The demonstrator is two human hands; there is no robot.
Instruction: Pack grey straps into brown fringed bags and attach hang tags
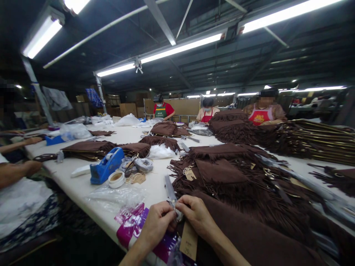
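Observation:
My left hand [159, 221] and my right hand [195, 212] meet at the table's near edge, fingers pinched together. Between them is the end of a strap in clear plastic wrapping [169, 187], which runs away from me across the table; the fingers hide its exact fitting. Below my right hand hangs a tan card tag [189, 242]. To the right lies a dark brown suede bag piece [244, 225], close to my right forearm. A purple and white printed plastic packet [144, 225] lies under and beside my left hand.
A blue tape dispenser [107, 166], a tape roll [116, 178] and clear plastic bags [119, 195] are at left. Fringed brown bags [222, 171] are piled at right, with a tall stack [318, 142] beyond. Co-workers sit around the white table [80, 188]; one person's arm [19, 171] is at left.

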